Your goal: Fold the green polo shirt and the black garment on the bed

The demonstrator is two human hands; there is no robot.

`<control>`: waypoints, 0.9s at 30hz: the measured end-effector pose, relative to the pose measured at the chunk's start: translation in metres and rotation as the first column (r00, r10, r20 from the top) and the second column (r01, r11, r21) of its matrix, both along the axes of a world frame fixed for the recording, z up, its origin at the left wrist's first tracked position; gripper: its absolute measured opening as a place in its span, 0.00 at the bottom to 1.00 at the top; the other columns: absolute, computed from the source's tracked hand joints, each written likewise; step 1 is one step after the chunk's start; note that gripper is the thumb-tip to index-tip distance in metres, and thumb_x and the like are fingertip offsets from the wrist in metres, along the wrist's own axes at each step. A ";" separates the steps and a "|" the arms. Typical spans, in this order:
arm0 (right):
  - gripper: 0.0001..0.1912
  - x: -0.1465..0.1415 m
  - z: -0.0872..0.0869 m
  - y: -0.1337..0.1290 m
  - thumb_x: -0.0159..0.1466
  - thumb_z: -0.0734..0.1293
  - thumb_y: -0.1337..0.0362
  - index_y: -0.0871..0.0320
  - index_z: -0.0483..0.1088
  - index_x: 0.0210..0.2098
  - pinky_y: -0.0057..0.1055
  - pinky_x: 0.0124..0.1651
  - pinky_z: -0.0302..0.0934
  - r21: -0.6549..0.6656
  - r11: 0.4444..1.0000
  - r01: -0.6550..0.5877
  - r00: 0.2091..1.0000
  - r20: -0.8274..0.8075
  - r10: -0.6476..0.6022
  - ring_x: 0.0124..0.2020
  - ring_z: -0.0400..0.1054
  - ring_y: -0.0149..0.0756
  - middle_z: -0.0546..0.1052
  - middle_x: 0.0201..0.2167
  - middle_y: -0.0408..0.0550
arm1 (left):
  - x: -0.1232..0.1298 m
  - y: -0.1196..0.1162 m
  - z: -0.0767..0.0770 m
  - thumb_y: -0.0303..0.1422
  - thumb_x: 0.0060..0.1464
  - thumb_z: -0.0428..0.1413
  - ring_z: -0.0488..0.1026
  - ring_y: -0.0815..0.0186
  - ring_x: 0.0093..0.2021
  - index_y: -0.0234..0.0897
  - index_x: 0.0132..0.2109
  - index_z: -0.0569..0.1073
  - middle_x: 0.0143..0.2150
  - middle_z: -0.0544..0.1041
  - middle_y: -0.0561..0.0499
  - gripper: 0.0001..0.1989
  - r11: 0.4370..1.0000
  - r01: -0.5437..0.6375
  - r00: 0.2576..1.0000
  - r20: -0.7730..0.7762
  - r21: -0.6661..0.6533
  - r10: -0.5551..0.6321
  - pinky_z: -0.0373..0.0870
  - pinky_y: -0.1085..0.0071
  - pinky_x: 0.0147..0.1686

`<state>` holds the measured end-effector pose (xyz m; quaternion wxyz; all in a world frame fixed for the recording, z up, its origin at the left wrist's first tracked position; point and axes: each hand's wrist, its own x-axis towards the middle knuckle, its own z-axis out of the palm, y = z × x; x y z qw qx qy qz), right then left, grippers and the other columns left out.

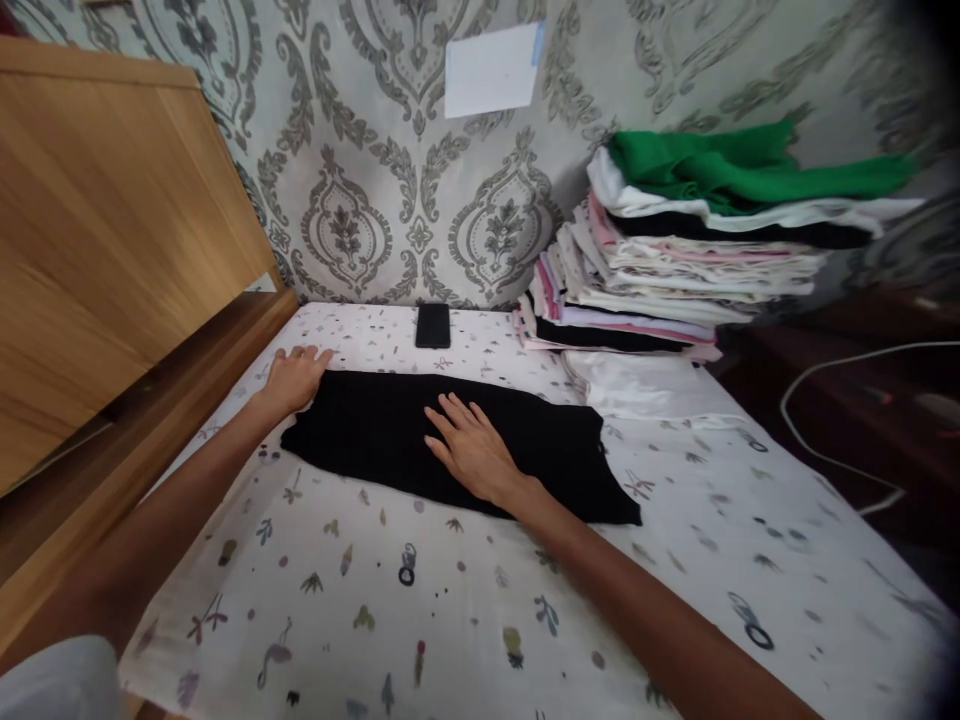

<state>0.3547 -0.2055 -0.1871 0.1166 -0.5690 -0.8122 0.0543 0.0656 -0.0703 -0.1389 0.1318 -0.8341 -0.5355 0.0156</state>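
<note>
A folded black garment (390,430) lies flat in a long strip across a white sheet with small printed figures (420,600). My right hand (472,445) rests on the middle of the garment, palm down, fingers spread. At the garment's upper left corner is my left hand (295,380), fingers laid out on the sheet and thumb side touching the black cloth. Neither hand grips anything that I can see. Just beyond the garment, close to the wall, lies a black phone (433,326).
A tall stack of folded clothes (675,270) stands at the back right, a green cloth (735,165) on top. A white folded cloth (645,385) lies before it. Left is a wooden panel (112,240); right, a white cable (810,440). White paper (491,72) hangs on the patterned wall.
</note>
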 end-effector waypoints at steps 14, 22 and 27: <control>0.26 0.000 0.005 -0.006 0.73 0.57 0.55 0.59 0.62 0.66 0.49 0.72 0.44 -0.005 1.000 -0.006 0.999 -0.048 0.006 0.73 0.47 0.47 0.59 0.70 0.57 | 0.002 -0.012 -0.045 0.45 0.64 0.37 0.45 0.50 0.74 0.30 0.71 0.54 0.74 0.52 0.38 0.35 0.978 0.024 0.986 0.164 -0.207 0.011 0.50 0.43 0.67; 0.21 0.078 0.023 -0.063 0.70 0.57 0.62 0.59 0.69 0.59 0.45 0.64 0.58 0.184 0.917 0.355 0.919 -0.250 -0.306 0.61 0.64 0.46 0.71 0.60 0.58 | 0.038 -0.028 -0.015 0.48 0.64 0.38 0.47 0.45 0.73 0.25 0.70 0.54 0.72 0.54 0.32 0.37 0.995 -0.041 0.954 0.292 -0.093 0.066 0.48 0.41 0.67; 0.23 0.137 0.019 -0.084 0.69 0.58 0.55 0.62 0.69 0.56 0.44 0.52 0.65 -0.035 0.714 0.699 0.690 -0.230 -0.686 0.51 0.69 0.51 0.73 0.50 0.62 | 0.125 -0.063 -0.013 0.49 0.66 0.39 0.46 0.53 0.74 0.30 0.71 0.52 0.74 0.50 0.37 0.35 0.912 0.356 0.881 0.399 -0.203 -0.255 0.47 0.52 0.70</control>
